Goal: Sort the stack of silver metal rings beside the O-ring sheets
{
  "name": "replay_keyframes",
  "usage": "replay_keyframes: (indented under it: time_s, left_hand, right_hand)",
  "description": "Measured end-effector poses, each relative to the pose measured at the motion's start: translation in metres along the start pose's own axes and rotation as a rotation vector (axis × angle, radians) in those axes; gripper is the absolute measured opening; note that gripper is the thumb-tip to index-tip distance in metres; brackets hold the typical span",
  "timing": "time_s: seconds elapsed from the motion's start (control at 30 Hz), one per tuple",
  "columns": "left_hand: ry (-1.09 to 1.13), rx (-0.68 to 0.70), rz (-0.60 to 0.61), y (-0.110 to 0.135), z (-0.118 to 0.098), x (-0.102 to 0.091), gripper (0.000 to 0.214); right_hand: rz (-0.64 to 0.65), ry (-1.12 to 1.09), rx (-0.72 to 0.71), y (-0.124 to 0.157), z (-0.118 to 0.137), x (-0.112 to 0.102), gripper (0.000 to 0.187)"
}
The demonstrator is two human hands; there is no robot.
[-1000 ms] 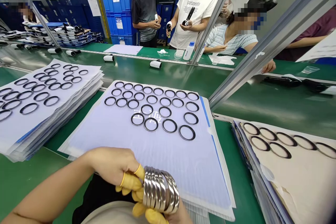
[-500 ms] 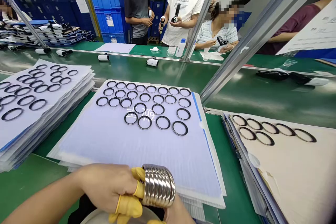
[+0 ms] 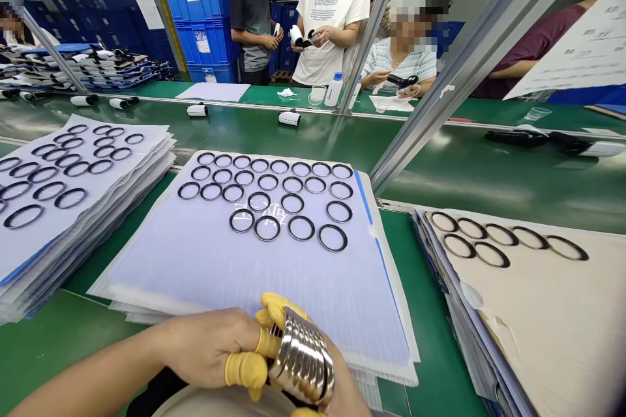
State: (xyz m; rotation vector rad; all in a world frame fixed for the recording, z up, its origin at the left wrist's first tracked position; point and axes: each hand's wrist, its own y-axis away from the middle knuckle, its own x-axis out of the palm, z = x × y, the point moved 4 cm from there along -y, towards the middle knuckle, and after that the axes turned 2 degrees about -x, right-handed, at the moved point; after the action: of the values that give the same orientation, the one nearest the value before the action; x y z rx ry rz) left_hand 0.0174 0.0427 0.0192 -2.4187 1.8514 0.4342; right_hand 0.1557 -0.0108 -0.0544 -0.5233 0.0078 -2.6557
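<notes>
My left hand (image 3: 210, 348), its fingers in yellow finger cots, grips a stack of silver metal rings (image 3: 300, 361) from the left side. My right hand (image 3: 348, 396) presses against the stack's far side, partly hidden behind it and cut off by the frame's bottom edge. Just ahead of my hands lies a pale lavender sheet (image 3: 235, 280) on a pile of sheets, set with several black-rimmed rings in rows. The nearest of these, a black-rimmed ring (image 3: 333, 238), sits well beyond my fingers.
A second pile of ringed sheets (image 3: 92, 228) lies to the left, and a beige sheet pile (image 3: 518, 300) to the right. Aluminium uprights (image 3: 430, 117) rise from the green workbench. White cylindrical devices lie beyond, where several co-workers stand or sit before blue crates.
The silver ring stack has tilted and turned between my hands, and my left fingers have shifted up its side. The view has moved slightly, so the bench sits a little differently in frame.
</notes>
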Motion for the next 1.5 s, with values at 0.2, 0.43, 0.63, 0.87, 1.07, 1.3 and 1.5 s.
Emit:
replay_keyframes:
  time_s: [0.2,0.43,0.63,0.87,1.07,1.3,1.5]
  left_hand:
    - [0.374,-0.033,-0.154,-0.012,0.011,0.005,0.06]
    - [0.709,-0.174,-0.247,-0.015,0.028,0.009,0.036]
    - [0.671,-0.151,-0.248,-0.014,0.018,0.005,0.024]
    - [0.679,-0.18,-0.25,-0.013,0.021,0.005,0.026]
    - [0.481,-0.132,-0.32,-0.012,0.012,-0.006,0.034]
    - [0.181,-0.109,-0.391,-0.007,0.005,-0.015,0.029]
    - [0.093,-0.124,-0.374,-0.007,0.003,-0.013,0.024]
  right_hand:
    - [-0.101,0.22,-0.07,-0.007,0.022,0.008,0.089]
    - [-0.139,0.321,-0.106,-0.007,0.022,0.008,0.08]
    - [-0.107,0.367,-0.088,-0.005,0.022,0.008,0.064]
    - [-0.068,0.38,-0.056,-0.007,0.023,0.007,0.106]
    - [0.006,0.372,-0.013,-0.007,0.015,-0.002,0.067]
    - [0.137,0.298,0.104,-0.008,-0.016,-0.015,0.047]
    - [0.022,0.012,0.225,-0.012,-0.058,-0.007,0.054]
